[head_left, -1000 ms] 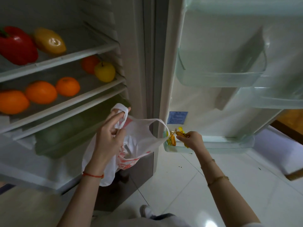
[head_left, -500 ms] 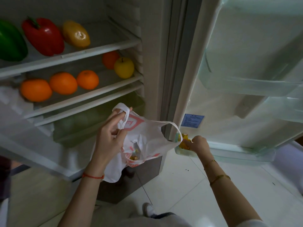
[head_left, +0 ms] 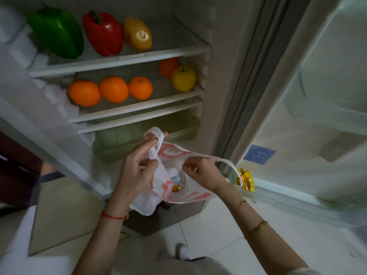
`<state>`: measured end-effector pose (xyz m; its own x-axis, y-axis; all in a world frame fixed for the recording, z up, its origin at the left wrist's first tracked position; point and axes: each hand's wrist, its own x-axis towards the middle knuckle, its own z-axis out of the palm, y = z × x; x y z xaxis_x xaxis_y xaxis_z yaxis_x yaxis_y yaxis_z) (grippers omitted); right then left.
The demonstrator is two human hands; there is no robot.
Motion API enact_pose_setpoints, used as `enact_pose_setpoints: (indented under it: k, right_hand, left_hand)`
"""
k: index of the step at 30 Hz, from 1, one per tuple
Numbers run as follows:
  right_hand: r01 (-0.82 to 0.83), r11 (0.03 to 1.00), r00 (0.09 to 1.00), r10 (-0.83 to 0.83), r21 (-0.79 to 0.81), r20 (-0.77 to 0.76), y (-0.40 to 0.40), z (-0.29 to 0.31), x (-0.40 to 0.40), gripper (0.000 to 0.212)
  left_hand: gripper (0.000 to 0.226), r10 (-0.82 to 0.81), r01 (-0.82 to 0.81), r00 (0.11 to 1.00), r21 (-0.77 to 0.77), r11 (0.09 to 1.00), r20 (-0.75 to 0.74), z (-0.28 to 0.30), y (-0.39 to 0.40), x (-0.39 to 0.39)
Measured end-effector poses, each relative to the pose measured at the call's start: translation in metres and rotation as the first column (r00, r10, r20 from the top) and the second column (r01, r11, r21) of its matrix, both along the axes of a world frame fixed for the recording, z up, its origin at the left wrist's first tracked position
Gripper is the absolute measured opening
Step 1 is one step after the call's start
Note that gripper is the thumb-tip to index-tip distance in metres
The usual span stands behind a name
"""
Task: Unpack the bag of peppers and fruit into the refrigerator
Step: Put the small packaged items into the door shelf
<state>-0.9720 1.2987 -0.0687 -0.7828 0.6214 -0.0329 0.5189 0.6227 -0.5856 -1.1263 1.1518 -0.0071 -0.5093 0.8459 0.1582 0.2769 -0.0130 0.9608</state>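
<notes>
Both forearms reach forward and down in front of the open refrigerator, holding a white plastic bag with red print just below its lowest shelf. The left hand curls around one bag handle, while the right hand pinches the opposite rim, spreading the mouth so small wrapped items show inside. Above the bag, peppers sit on the top shelf and oranges with a yellow apple on the shelf beneath.
</notes>
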Motion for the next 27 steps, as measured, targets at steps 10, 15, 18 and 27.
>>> enact_pose_setpoints:
  k: [10,15,18,27]
  right_hand:
    - [-0.236,0.969,0.853,0.243,-0.073,0.462,-0.001,-0.092,-0.067,0.052]
    - [-0.352,0.936,0.822,0.308,0.003,0.478,0.005,-0.118,-0.075,0.062]
    - [-0.384,0.923,0.809,0.318,0.035,0.494,0.003,-0.122,-0.077,0.051]
    - [-0.37,0.929,0.822,0.311,0.032,0.478,0.003,-0.126,-0.083,0.05]
  left_hand:
    - [0.053,0.145,-0.145,0.989,-0.059,0.988,-0.002,-0.01,-0.033,-0.011]
    - [0.052,0.173,-0.173,0.985,-0.036,0.984,-0.005,-0.014,-0.038,-0.013]
    - [0.052,0.169,-0.168,0.986,-0.047,0.985,0.013,-0.017,-0.039,-0.016]
    - [0.054,0.157,-0.157,0.988,-0.033,0.987,-0.004,-0.021,-0.035,-0.025]
